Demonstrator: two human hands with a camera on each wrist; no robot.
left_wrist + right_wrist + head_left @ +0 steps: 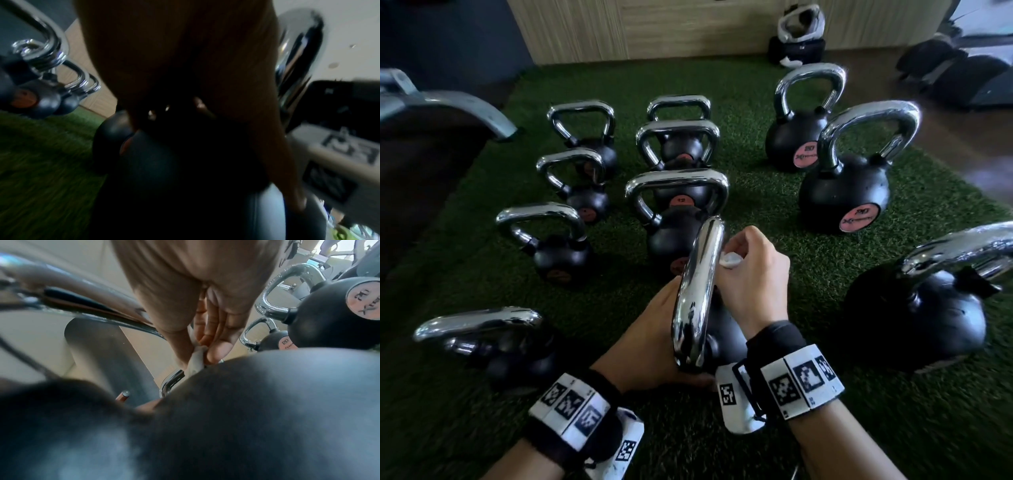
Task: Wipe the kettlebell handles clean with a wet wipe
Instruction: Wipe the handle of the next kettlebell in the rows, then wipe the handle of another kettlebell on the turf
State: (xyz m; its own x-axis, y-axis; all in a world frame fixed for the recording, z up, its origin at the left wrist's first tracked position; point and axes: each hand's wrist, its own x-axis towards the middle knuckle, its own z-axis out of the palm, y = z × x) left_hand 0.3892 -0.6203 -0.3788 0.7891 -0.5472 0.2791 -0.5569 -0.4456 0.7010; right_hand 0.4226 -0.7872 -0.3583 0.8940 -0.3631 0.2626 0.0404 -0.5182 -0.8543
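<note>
The nearest kettlebell, a black ball (174, 170) with a chrome handle (700, 291), stands on the green turf, its handle edge-on to me. My left hand (650, 342) cups the ball from the left, fingers reaching under the handle and thumb lying by its near base. To the right of the handle, my right hand (753, 274) pinches a crumpled white wet wipe (731, 258) between thumb and fingers. The wipe (194, 363) sits close to the handle's far upper part; whether it touches the chrome is unclear. The ball hides the lower half of the right wrist view.
Several more chrome-handled kettlebells stand on the turf (774, 219): smaller ones in rows ahead (678, 192), large ones to the right (844, 195) (917, 318), one close at the left (493, 339). A grey bench frame (441, 106) is far left, a wooden wall behind.
</note>
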